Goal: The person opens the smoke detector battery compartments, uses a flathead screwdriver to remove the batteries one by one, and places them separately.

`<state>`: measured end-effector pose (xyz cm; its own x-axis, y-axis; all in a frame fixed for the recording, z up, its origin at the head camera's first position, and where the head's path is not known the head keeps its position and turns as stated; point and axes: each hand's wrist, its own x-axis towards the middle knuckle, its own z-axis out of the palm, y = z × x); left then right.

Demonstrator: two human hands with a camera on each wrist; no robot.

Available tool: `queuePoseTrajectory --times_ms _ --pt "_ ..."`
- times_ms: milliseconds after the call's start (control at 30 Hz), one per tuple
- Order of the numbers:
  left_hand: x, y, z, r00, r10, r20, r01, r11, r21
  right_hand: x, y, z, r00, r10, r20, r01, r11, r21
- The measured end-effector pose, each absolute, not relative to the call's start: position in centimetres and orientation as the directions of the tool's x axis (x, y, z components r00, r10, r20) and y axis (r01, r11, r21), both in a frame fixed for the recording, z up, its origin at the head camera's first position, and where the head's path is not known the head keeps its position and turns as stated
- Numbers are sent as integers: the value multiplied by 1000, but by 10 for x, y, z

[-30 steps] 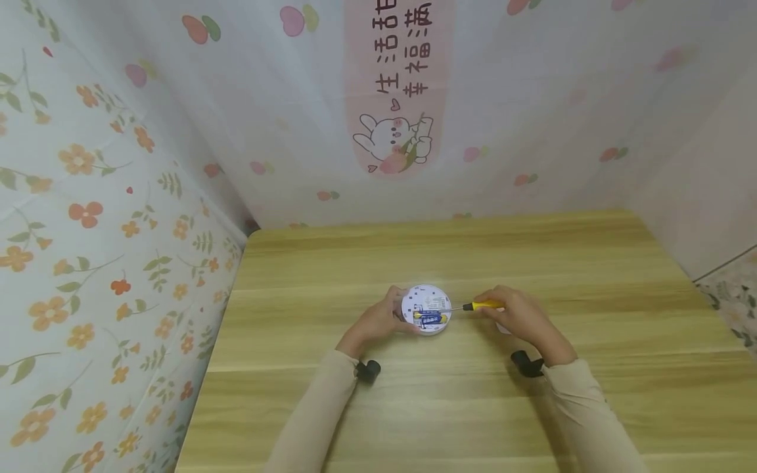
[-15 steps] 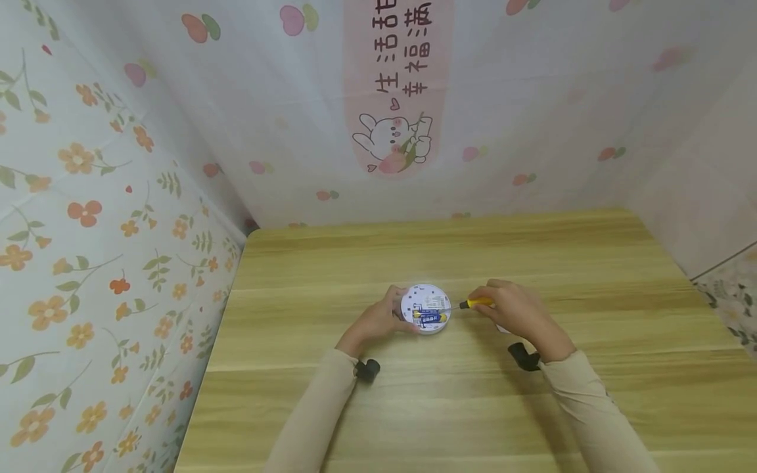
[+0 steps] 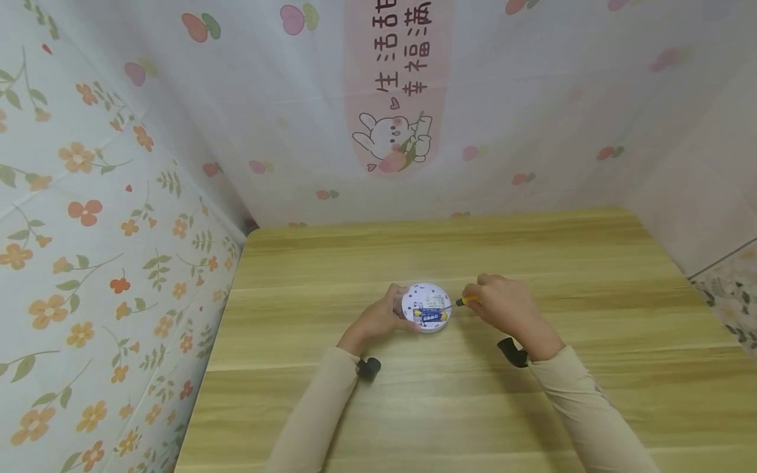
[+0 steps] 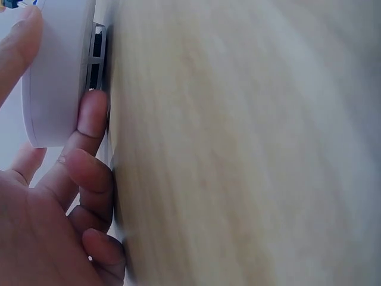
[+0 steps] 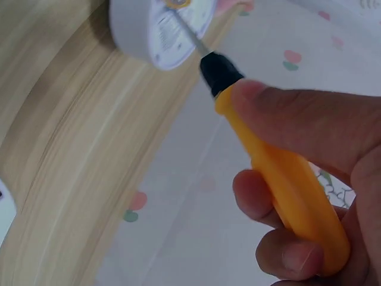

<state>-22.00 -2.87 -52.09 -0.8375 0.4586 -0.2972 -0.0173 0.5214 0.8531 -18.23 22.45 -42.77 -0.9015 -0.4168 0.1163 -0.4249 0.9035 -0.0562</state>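
A round white smoke alarm [image 3: 421, 297], back face up, shows two blue-and-yellow batteries [image 3: 430, 315] in its compartment. My left hand [image 3: 378, 320] grips its left side, the thumb at the near rim and a finger beneath by the dark vents, as the left wrist view shows. In my right hand [image 3: 503, 303] is a screwdriver [image 5: 286, 173] with a yellow handle and black collar, held between thumb and curled fingers. Its metal shaft [image 5: 191, 31] slants down to the right end of the batteries; whether the tip touches a battery or the case I cannot tell.
A white piece [image 5: 5, 211] lies on the wooden table [image 3: 331, 263], at the left edge of the right wrist view. Black wrist cameras [image 3: 369, 368] hang at both cuffs. Printed curtains [image 3: 284, 131] close off the back and left sides.
My right hand has risen slightly and shifted left, and the screwdriver now slants more steeply at the battery end. My left hand and the smoke alarm have stayed almost still.
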Motion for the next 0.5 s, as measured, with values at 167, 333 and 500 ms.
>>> queuePoseTrajectory --times_ms 167,333,500 --pt "-222 -27 -523 -836 467 -289 -16 505 863 -184 224 -429 -890 -435 139 -444 895 -37" --pt "-222 -28 -523 -838 463 -288 -9 516 857 -184 229 -435 -899 -422 118 -434 893 -117" --pt "-222 -27 -523 -838 473 -273 26 534 845 -183 243 -446 -920 -376 113 -392 891 -228"
